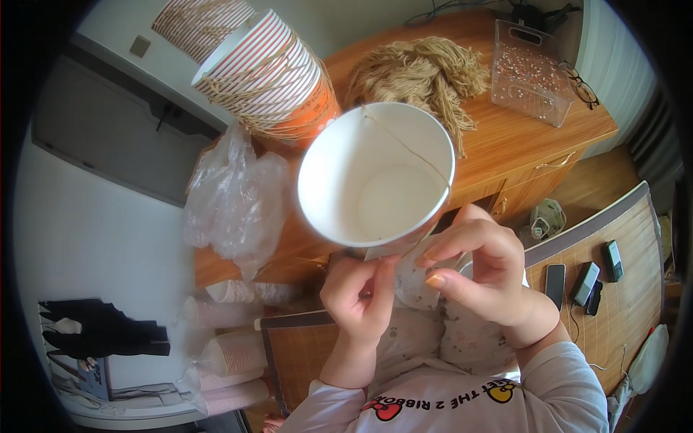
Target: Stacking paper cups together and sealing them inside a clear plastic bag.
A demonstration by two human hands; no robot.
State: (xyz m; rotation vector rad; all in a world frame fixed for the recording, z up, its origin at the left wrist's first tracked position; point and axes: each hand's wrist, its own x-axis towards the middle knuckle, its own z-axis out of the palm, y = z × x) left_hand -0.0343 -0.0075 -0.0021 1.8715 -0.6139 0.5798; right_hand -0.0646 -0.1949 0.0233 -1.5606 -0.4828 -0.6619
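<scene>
In front of me is a white paper bucket, its wide mouth facing up toward me. A thin tan cord runs from the far rim across the mouth to the right edge, then down outside to my fingers. My left hand pinches the cord between thumb and forefinger just below the near rim. Close by on the right, my right hand has its thumb and forefinger slightly apart, the other fingers curled; I see nothing between the tips. What supports the bucket underneath is hidden.
On the wooden desk lie a heap of tan cords, a clear bead-filled tray, eyeglasses, stacked corded buckets and a plastic bag. Wrapped cup stacks stand lower left; a phone lies right.
</scene>
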